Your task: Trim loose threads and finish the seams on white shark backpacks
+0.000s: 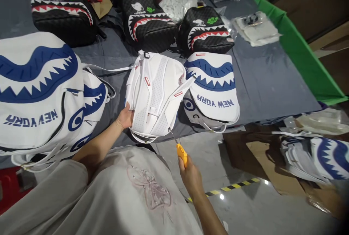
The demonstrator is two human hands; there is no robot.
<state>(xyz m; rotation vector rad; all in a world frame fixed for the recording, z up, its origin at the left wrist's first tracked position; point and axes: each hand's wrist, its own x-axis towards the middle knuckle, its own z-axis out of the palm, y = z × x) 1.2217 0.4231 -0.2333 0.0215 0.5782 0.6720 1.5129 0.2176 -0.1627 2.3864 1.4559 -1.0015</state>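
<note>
My left hand grips the lower left edge of a white backpack that lies back-side up on the grey-covered table, its straps facing me. My right hand is closed round a yellow-handled tool whose thin metal tip points at the bag's bottom edge. Just right of this bag lies a white and blue shark-mouth backpack marked NEW YORK. A larger one of the same print fills the left of the table.
Three black shark-mouth backpacks stand in a row at the back, with plastic-wrapped packets to their right. A green cloth edges the table on the right. On the floor lie cardboard, another white-blue bag and striped tape.
</note>
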